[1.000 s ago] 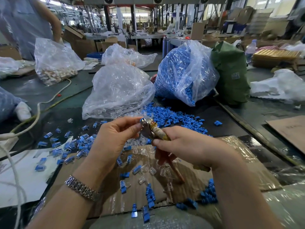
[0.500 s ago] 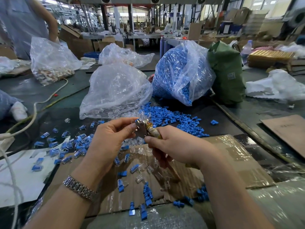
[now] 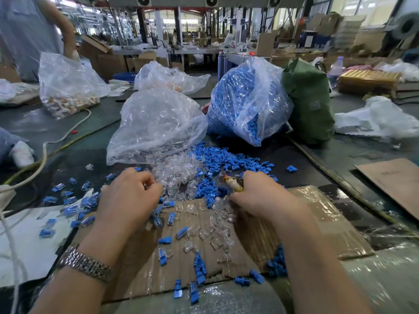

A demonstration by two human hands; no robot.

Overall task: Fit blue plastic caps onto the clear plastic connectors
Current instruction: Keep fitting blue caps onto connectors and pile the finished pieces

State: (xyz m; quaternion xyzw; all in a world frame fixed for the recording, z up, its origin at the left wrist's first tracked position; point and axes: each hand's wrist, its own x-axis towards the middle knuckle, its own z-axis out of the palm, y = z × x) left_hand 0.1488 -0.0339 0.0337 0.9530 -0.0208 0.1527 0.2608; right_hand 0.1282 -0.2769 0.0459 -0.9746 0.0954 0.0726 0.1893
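Both hands are down at the stock, which reads as the pick-up step between two assemblies. Left hand (image 3: 127, 196), with a metal watch (image 3: 85, 264) on its wrist, rests knuckles-up at the near edge of the heap of clear plastic connectors (image 3: 175, 175), fingers curled under; whether they already pinch a connector cannot be told, since the fingertips are hidden. Right hand (image 3: 260, 196) grips a small tool with a tape-wrapped handle (image 3: 233, 185), its tip pointing toward the spilled pile of blue plastic caps (image 3: 229, 158), just beside it. Finished pieces, blue cap on clear body, appear to lie scattered to the left on the white sheet (image 3: 27, 245) and the cardboard (image 3: 260, 236), alongside loose connectors and loose caps. Behind the piles slump the clear bag of connectors (image 3: 158, 123) and the bag of blue caps (image 3: 244, 98). Next, by my judgement, one connector must be drawn free of the tangle, one cap taken up, and the two aligned end to end before pressing home; the clear parts interlock and may come up in clumps.
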